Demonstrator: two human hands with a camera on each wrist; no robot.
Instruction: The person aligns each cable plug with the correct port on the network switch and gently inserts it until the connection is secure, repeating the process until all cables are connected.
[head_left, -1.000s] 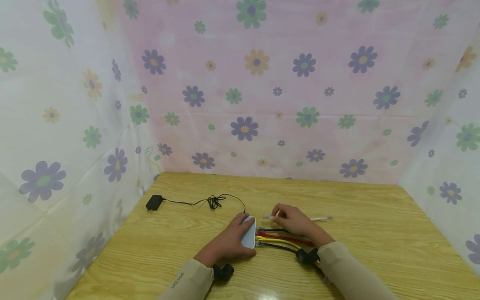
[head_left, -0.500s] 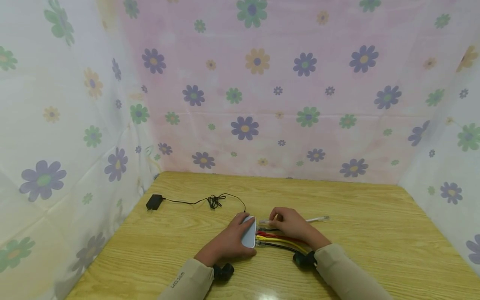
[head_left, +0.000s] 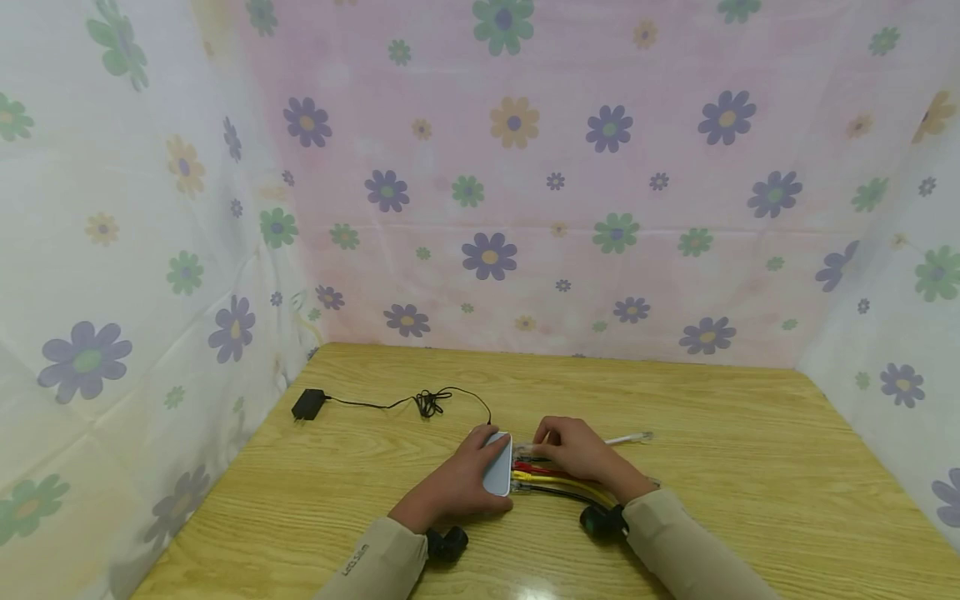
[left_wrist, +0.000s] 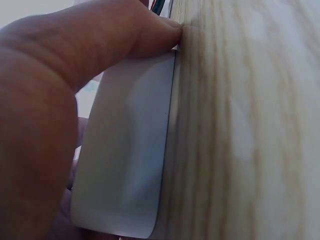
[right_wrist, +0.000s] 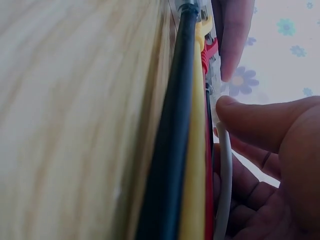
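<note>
A small white network switch [head_left: 498, 467] lies on the table, four-sided and flat. My left hand [head_left: 459, 483] grips it, thumb at the near end and fingers over the far end; the left wrist view shows the thumb [left_wrist: 150, 37] pressed along its edge. Between thumb and fingers my right hand [head_left: 576, 448] pinches a white Ethernet cable [right_wrist: 225, 175] just behind its clear plug. That plug points at the right side of the switch, close to the ports. A yellow cable [head_left: 558, 481], a red cable [right_wrist: 211, 48] and two black cables, one nearer [right_wrist: 172, 125], run from that side.
A black power adapter [head_left: 308, 405] lies at the left, its thin cord [head_left: 375, 407] bundled midway and leading to the switch. The white cable's other plug [head_left: 645, 436] lies right of my right hand. Flowered cloth [head_left: 487, 208] surrounds the wooden table [head_left: 712, 433] at back and sides.
My right hand has moved left and slightly nearer, bringing the white cable's plug toward the switch. The cable's far end slid left with it. My left hand stays on the switch.
</note>
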